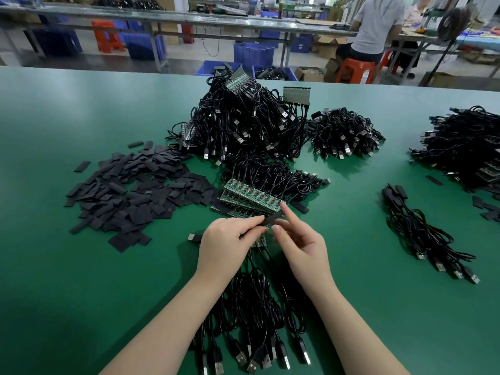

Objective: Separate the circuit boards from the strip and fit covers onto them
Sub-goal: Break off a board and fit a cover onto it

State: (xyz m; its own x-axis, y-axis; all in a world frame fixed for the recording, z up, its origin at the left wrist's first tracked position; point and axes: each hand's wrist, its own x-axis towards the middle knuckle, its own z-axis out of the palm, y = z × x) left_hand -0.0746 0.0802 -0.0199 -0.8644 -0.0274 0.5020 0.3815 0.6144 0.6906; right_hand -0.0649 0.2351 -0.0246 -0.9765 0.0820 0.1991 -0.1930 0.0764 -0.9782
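My left hand point(226, 243) pinches a black cover point(272, 219) at the table's centre, with small green boards partly hidden under its fingers. My right hand point(296, 239) touches the cover's right end with its forefinger and thumb. Black cables point(254, 301) with USB plugs trail from the held boards toward me, between my forearms. Just beyond my hands lies a strip of green circuit boards point(250, 197) with cables attached. A pile of loose black covers point(135, 190) lies to the left.
A big heap of cabled strips point(243, 123) fills the table's middle, with a smaller heap point(345, 133) beside it. A bundle of cables point(424, 234) and another heap point(465, 144) lie at the right. A person point(376, 28) sits at a far bench.
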